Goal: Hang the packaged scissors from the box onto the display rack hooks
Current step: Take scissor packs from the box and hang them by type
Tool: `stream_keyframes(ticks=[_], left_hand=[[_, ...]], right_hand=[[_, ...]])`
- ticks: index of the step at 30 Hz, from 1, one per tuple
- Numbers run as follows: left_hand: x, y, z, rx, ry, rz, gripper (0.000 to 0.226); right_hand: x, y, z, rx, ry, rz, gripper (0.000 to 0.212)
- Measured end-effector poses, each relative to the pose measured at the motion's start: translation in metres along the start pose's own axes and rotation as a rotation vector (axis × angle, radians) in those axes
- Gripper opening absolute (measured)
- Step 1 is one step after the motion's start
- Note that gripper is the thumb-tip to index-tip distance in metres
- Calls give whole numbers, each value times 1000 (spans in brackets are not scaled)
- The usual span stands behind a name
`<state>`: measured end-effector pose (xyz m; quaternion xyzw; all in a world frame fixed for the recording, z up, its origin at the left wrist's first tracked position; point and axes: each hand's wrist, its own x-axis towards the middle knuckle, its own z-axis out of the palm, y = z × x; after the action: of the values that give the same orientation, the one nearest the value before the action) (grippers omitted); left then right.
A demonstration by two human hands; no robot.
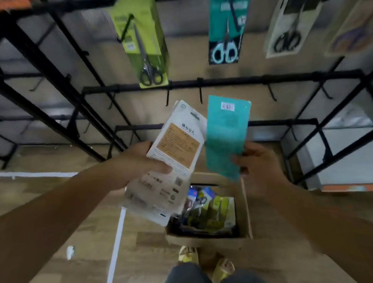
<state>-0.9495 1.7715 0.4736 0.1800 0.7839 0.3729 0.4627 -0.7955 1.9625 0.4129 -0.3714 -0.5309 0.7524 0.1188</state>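
Note:
My left hand (141, 164) grips a white scissors pack (171, 157) with a tan label, its back toward me. My right hand (257, 168) pinches the lower end of a teal scissors pack (225, 134), also back side up. Both packs are held above an open cardboard box (241, 216) on the floor, which holds several more packaged scissors (208, 213). On the black display rack (220, 82) hang a green pack (144, 41), a teal pack (225, 25) and a white pack (288, 20). Bare hooks (200, 91) stick out of the lower bar, just above the held packs.
A second black rack (40, 72) with bare hooks stands to the left. Another pale pack (356, 12) hangs at the far right. White tape lines (114, 249) cross the wooden floor. My knees and yellow sandals (223, 266) are just behind the box.

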Motion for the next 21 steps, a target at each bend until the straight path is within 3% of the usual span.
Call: stream_keyframes(ticks=[4,9,11,15,21], left_hand=[[-27,40,4,-106,-11,96,32],[-48,76,12,-348,11,207,13],[-55,86,14,-420,25,237,12],[-67,100,13,-508,49,262,18],[-85,95,-2,-608,70,335,42]], right_hand=[[-26,-65,1,-223,15,-569,46],[-34,-118,2,-578,104,-1096,36],[-35,-132,1,-680,170,-1226,37],[-39,-154,7,-675,246,-1169,51],[-44,-158,24,-302,-28,-968,61]])
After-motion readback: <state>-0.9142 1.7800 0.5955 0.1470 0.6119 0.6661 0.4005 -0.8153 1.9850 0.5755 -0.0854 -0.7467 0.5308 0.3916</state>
